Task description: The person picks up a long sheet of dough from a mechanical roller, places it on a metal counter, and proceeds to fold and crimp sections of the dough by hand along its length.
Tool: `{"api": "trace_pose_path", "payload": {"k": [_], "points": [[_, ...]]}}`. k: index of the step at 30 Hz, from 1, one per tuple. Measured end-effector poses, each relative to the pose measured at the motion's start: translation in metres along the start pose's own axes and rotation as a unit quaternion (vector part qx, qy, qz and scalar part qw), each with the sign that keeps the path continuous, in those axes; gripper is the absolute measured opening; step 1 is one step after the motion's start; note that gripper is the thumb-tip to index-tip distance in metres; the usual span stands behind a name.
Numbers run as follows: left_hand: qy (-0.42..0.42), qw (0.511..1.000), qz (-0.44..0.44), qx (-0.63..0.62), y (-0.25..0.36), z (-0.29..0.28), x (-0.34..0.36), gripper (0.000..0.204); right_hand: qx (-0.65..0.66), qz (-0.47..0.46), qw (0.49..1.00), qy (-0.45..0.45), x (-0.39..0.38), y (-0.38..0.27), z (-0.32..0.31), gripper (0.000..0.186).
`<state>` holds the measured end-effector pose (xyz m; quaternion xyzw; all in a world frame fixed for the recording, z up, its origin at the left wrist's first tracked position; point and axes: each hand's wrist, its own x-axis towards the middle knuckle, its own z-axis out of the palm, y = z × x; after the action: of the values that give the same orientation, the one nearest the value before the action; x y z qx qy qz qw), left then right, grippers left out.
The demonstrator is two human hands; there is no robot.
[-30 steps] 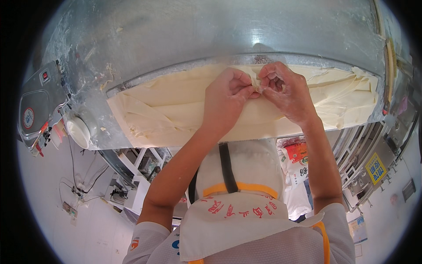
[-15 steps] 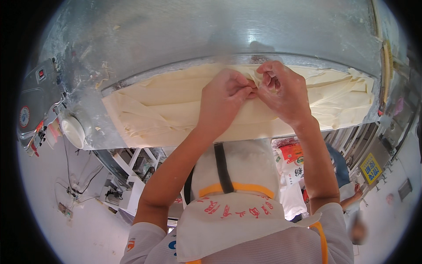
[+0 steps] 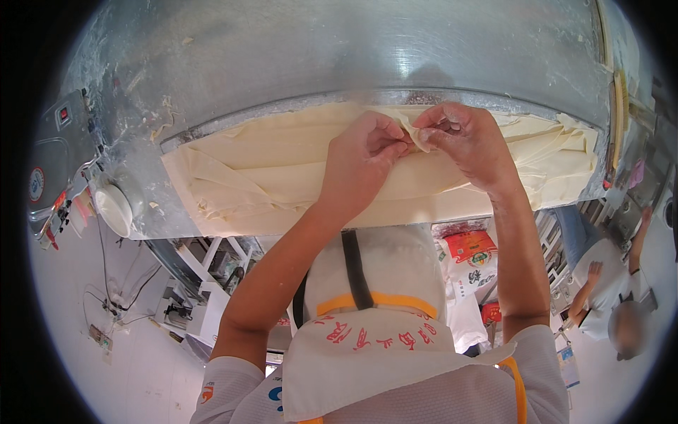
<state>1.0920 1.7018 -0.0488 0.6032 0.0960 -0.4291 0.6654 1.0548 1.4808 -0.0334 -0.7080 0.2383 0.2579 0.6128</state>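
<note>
A long sheet of pale, folded dough (image 3: 247,177) lies along the near edge of the floury metal table (image 3: 268,49), with loose creases at both ends. My left hand (image 3: 361,152) is closed near its middle, thumb and forefinger pinching a small raised flap of dough (image 3: 412,134). Beside it my right hand (image 3: 472,148) grips the same flap between curled fingers. The two sets of fingertips are close together; some are hidden behind the dough and knuckles.
A metal appliance (image 3: 58,157) and a white bowl (image 3: 113,209) sit at the left. Wooden rods (image 3: 618,120) lie at the right edge. Printed sacks (image 3: 466,258) are below the table. Another person (image 3: 599,279) is at the lower right, beside white racks.
My right hand has turned, its fingers now flatter over the dough flap, which shows more. My left hand stays about in place. The other person has come into view at the right.
</note>
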Motion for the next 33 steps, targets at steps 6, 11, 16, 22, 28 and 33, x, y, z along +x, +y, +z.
{"api": "trace_pose_path", "payload": {"k": [6,11,16,22,28,33], "points": [[-0.011,1.000,-0.004,-0.006,-0.004,0.001,0.002,0.013,-0.112,-0.073,0.988,0.081,0.004,-0.008,0.000,0.011],[-0.020,1.000,-0.015,0.013,-0.005,0.000,0.005,0.012,-0.277,-0.126,0.948,0.092,0.005,-0.018,0.004,0.012],[-0.021,0.999,-0.021,0.031,-0.001,0.001,0.006,0.011,-0.249,-0.132,0.958,0.050,0.010,-0.023,-0.002,0.019],[-0.024,0.999,-0.014,0.042,-0.002,0.001,0.007,0.011,-0.019,-0.064,0.997,-0.031,0.023,-0.015,-0.022,0.021],[-0.025,0.998,-0.025,0.058,0.000,0.001,0.007,0.010,0.071,-0.035,0.995,-0.066,0.033,-0.016,-0.028,0.015],[-0.031,0.998,-0.017,0.048,-0.003,-0.001,0.008,0.011,0.112,-0.034,0.990,-0.084,0.042,-0.006,-0.033,0.013]]}}
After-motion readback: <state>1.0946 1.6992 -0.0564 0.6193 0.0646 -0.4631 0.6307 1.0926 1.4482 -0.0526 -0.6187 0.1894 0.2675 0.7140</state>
